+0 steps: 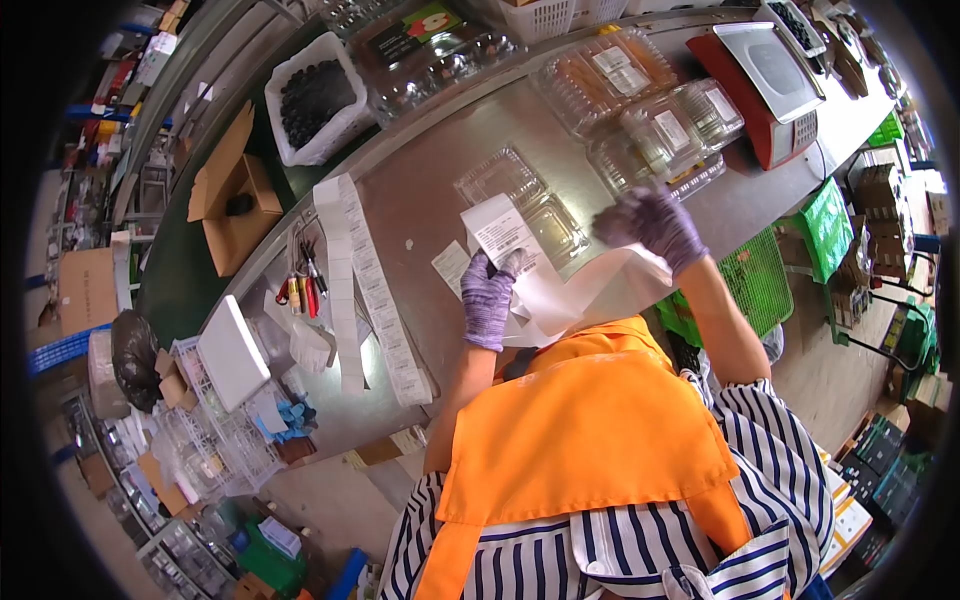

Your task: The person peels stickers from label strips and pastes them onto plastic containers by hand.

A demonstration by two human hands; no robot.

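Observation:
My left hand (488, 302), in a purple knit glove, pinches a long white strip of printed labels (510, 237). The strip's backing paper (610, 285) curls down and to the right in front of the orange apron. My right hand (658, 228), gloved alike, hovers to the right above the paper; its fingers are smeared by motion, so their grip cannot be made out. Just beyond both hands, a clear plastic clamshell box (555, 225) lies open on the metal table (420, 200). A separate label piece (452, 265) rests left of the strip.
Filled clamshell boxes (665, 140) stand beyond my right hand, beside a red weighing scale (775, 95). Long label strips (362, 270) and pens with scissors (303, 285) lie at left. A white basket of dark items (318, 100) and an open carton (240, 215) are further back.

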